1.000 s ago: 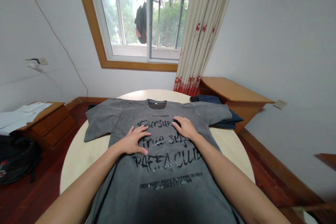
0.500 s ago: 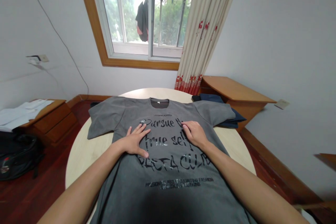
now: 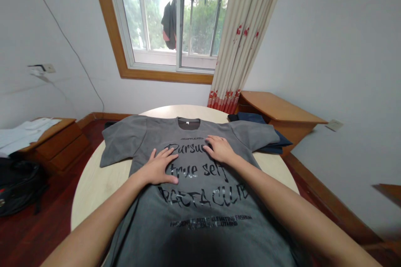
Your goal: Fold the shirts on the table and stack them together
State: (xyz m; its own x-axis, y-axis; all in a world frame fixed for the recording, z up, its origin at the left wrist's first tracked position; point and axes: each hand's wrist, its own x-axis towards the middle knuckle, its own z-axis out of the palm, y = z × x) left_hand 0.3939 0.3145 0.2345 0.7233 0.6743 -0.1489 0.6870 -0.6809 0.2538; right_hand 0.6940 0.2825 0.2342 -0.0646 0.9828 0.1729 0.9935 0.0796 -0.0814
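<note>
A dark grey T-shirt (image 3: 200, 238) with black lettering lies spread, print up, over a round pale table (image 3: 89, 190). Its neckline points toward the window and both sleeves are spread outward. My left hand (image 3: 159, 167) rests flat on the left part of the chest print, fingers and thumb apart. On the upper right of the print lies my right hand (image 3: 219, 148), palm down with its fingers loosely bent and apart. It covers part of the top line of large letters. Neither hand grips the cloth. The shirt's lower hem is out of view.
Folded dark blue clothing (image 3: 275, 144) lies at the table's right edge, partly under the right sleeve. A wooden desk (image 3: 275, 106) stands behind it. At left are a wooden cabinet (image 3: 61, 146) with papers (image 3: 25, 133) and a black bag (image 3: 23, 185). A curtain (image 3: 246, 29) hangs beside the window.
My right hand has slid up and to the left across the print, toward the neckline. My left hand stays nearly in place. The view has shifted slightly.
</note>
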